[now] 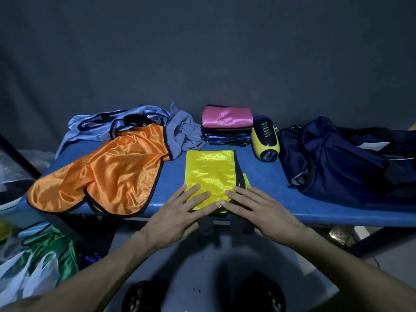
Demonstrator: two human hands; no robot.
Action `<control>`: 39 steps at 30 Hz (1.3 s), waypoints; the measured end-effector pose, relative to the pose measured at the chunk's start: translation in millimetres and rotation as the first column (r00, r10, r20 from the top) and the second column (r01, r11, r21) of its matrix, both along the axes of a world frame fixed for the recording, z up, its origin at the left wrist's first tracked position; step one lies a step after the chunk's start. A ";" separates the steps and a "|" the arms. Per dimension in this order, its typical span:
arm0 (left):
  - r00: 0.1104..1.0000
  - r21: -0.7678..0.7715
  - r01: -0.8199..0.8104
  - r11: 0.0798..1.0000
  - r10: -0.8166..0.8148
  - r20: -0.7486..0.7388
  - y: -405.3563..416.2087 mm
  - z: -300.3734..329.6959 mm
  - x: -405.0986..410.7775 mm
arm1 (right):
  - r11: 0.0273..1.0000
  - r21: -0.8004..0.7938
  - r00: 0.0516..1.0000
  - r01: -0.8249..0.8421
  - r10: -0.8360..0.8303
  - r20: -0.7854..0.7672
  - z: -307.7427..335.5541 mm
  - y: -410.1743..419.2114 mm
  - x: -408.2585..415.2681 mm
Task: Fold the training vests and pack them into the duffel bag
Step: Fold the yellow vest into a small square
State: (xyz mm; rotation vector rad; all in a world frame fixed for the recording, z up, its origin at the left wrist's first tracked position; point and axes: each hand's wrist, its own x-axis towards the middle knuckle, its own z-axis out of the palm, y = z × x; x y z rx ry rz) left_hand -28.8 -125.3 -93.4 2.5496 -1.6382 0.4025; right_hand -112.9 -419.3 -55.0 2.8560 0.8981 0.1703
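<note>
Both the left hand (180,212) and the right hand (258,210) press with flat, spread fingers on the folded yellow vest (210,174) at the table's (326,206) front edge; thin, slippery cloth, probably best held at its near edge.

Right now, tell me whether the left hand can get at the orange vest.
Probably yes. The left hand lies flat on the yellow vest, and the orange vest lies spread just beside it on the table, nothing between.
</note>
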 end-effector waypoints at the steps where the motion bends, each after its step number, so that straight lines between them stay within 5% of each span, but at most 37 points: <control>1: 1.000 0.002 -0.001 1.000 0.001 0.005 0.0 -0.5 -1.5 | 1.000 0.015 1.000 -0.017 0.016 0.020 -0.6 -0.1 0.1; 7: 0.992 -0.109 0.027 0.994 -0.013 0.125 -7.1 3.6 -19.4 | 0.995 0.070 0.997 -0.073 0.074 -0.014 -6.0 1.5 -2.4; 12: 0.999 -0.178 0.042 0.983 -0.041 0.012 -6.4 4.1 -18.5 | 0.975 0.221 0.993 -0.038 0.061 -0.098 -11.6 -4.6 -0.7; 16: 0.990 -0.304 -0.045 0.951 0.002 -0.138 -9.0 9.3 -20.4 | 0.830 0.552 0.989 0.083 -0.001 -0.148 -9.9 4.4 -1.8; 20: 0.970 -0.356 -0.142 0.924 0.058 -0.236 -14.3 20.9 -24.1 | 0.700 0.686 0.971 0.201 -0.052 -0.232 -10.1 11.8 3.2; 26: 0.901 -0.326 -0.344 0.881 0.212 -0.378 -23.2 29.7 -16.9 | 0.567 0.756 0.940 0.327 -0.115 -0.321 -11.5 18.8 10.3; 33: 0.838 -0.352 -0.388 0.852 0.167 -0.519 -28.7 43.9 -4.2 | 0.497 0.776 0.921 0.388 -0.172 -0.350 -3.6 26.1 25.5; 39: 0.809 -0.342 -0.381 0.859 0.131 -0.574 -31.2 42.0 9.5 | 0.408 0.806 0.893 0.429 -0.055 -0.448 -0.3 17.8 36.4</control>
